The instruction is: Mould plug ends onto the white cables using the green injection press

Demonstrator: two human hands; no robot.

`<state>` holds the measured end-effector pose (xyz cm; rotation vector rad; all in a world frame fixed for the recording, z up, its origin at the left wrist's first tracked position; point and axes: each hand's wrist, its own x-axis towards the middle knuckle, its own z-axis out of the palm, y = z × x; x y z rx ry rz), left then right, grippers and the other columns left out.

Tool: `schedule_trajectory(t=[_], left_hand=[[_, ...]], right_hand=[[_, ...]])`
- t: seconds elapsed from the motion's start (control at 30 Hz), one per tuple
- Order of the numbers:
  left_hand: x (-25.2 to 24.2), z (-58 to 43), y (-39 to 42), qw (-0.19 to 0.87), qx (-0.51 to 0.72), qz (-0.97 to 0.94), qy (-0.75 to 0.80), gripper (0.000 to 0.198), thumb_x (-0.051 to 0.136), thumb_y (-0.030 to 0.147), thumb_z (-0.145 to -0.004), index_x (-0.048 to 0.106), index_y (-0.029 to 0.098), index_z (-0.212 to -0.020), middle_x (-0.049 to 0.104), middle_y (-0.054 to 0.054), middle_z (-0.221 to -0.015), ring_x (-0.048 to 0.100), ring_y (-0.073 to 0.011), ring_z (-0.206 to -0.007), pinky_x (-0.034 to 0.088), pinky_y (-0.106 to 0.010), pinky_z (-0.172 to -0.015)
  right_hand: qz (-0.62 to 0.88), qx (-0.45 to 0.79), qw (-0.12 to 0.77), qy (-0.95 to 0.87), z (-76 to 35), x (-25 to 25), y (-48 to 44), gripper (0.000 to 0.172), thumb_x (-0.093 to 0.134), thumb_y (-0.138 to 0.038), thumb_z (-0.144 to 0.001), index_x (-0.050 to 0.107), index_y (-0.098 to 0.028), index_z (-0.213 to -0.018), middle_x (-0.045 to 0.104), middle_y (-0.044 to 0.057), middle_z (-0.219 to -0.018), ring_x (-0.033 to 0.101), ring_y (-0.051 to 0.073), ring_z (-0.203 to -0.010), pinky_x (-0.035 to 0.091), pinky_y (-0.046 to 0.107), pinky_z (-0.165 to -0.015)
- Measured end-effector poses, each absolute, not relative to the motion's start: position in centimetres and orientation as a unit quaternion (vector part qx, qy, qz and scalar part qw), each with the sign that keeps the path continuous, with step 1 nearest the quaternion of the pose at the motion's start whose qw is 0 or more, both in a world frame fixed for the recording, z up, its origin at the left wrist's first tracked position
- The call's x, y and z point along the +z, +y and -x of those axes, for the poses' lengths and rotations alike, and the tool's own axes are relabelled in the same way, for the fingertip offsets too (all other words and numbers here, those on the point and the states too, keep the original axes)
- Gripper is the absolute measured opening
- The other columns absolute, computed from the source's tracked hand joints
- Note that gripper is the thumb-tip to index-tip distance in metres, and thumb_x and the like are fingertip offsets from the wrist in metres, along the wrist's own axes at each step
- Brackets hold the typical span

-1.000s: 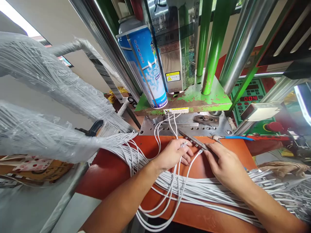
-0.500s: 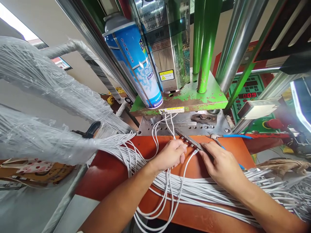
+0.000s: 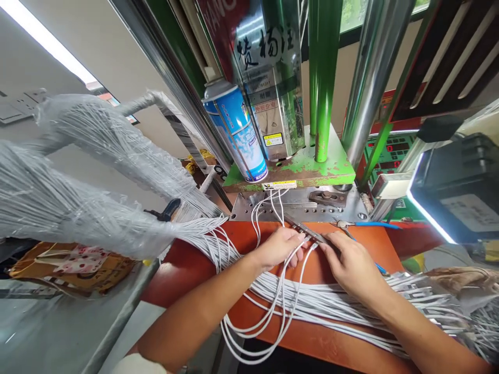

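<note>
My left hand (image 3: 281, 248) rests on the orange bench (image 3: 187, 270), fingers curled round thin white cables (image 3: 273, 304) whose ends it presses at a narrow metal fixture bar (image 3: 307, 232). My right hand (image 3: 353, 265) lies just right of it, fingertips pinched on the bar's near end and a cable tip. The cables loop down over the bench's front edge. More white cables run from the bar up under the press plate (image 3: 296, 205).
Plastic-wrapped cable bundles (image 3: 78, 197) fill the left. A green press frame (image 3: 296, 169) with steel columns stands behind, a blue spray can (image 3: 236, 130) on it. Blue-handled pliers (image 3: 366, 225) lie at the right, and a control panel (image 3: 390, 153) beyond. Loose cables (image 3: 429, 306) cover the bench's right.
The camera has tilted up and back, so the machine looks farther off. Both hands stay at the fixture bar; my left fingers have shifted slightly along the cable ends.
</note>
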<state>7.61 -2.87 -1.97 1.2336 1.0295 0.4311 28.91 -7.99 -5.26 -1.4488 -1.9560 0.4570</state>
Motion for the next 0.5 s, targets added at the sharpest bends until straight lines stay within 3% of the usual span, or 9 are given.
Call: schedule_trajectory(t=[0.13, 0.2, 0.27, 0.33, 0.4, 0.5], left_hand=[[-1.7, -5.4, -3.4, 0.758, 0.204, -0.479, 0.394, 0.060, 0.092, 0.039, -0.070, 0.059, 0.010, -0.112, 0.073, -0.013, -0.092, 0.074, -0.0202, -0.078, 0.058, -0.031, -0.075], [-1.5, -4.7, -3.9, 0.768, 0.211, -0.459, 0.392, 0.065, 0.092, 0.035, -0.071, 0.055, 0.011, -0.119, 0.073, -0.017, -0.102, 0.075, -0.0248, -0.093, 0.058, -0.036, -0.086], [-1.4, -4.7, -4.0, 0.759, 0.221, -0.457, 0.408, 0.065, 0.090, 0.037, -0.075, 0.052, 0.013, -0.121, 0.073, -0.019, -0.106, 0.075, -0.0267, -0.099, 0.058, -0.036, -0.086], [-1.3, -5.2, -3.7, 0.732, 0.236, -0.474, 0.430, 0.060, 0.085, 0.045, -0.080, 0.050, 0.014, -0.118, 0.073, -0.019, -0.107, 0.076, -0.0266, -0.093, 0.059, -0.032, -0.076], [-1.3, -6.2, -3.1, 0.681, 0.246, -0.509, 0.465, 0.051, 0.072, 0.055, -0.088, 0.049, 0.016, -0.110, 0.074, -0.016, -0.099, 0.075, -0.0211, -0.071, 0.053, -0.025, -0.057], [-1.6, -7.5, -2.3, 0.610, 0.235, -0.552, 0.518, 0.042, 0.054, 0.059, -0.097, 0.049, 0.017, -0.098, 0.070, -0.006, -0.071, 0.054, -0.0097, -0.038, 0.034, -0.017, -0.038]], right_hand=[[0.571, 0.175, 0.330, -0.731, -29.8, -5.4, -7.7, 0.025, 0.042, -0.034, -0.105, 0.064, -0.022, -0.104, 0.070, 0.006, -0.099, 0.068, 0.022, -0.088, 0.050, 0.035, -0.080], [0.569, 0.157, 0.316, -0.743, -29.9, -5.3, -7.7, 0.025, 0.041, -0.034, -0.105, 0.063, -0.022, -0.102, 0.070, 0.006, -0.099, 0.068, 0.023, -0.089, 0.049, 0.035, -0.078], [0.569, 0.145, 0.300, -0.751, -29.8, -5.3, -7.8, 0.026, 0.039, -0.034, -0.105, 0.062, -0.022, -0.101, 0.069, 0.007, -0.099, 0.068, 0.023, -0.088, 0.049, 0.036, -0.076], [0.573, 0.143, 0.286, -0.755, -29.7, -5.3, -7.9, 0.028, 0.038, -0.035, -0.105, 0.062, -0.022, -0.101, 0.069, 0.007, -0.099, 0.068, 0.024, -0.088, 0.049, 0.036, -0.077], [0.576, 0.146, 0.277, -0.755, -29.6, -5.2, -7.9, 0.029, 0.037, -0.035, -0.105, 0.063, -0.022, -0.102, 0.068, 0.008, -0.101, 0.068, 0.025, -0.091, 0.050, 0.037, -0.079], [0.582, 0.157, 0.270, -0.751, -29.6, -5.0, -7.9, 0.030, 0.036, -0.036, -0.105, 0.063, -0.022, -0.103, 0.068, 0.008, -0.101, 0.068, 0.026, -0.092, 0.050, 0.039, -0.080]])
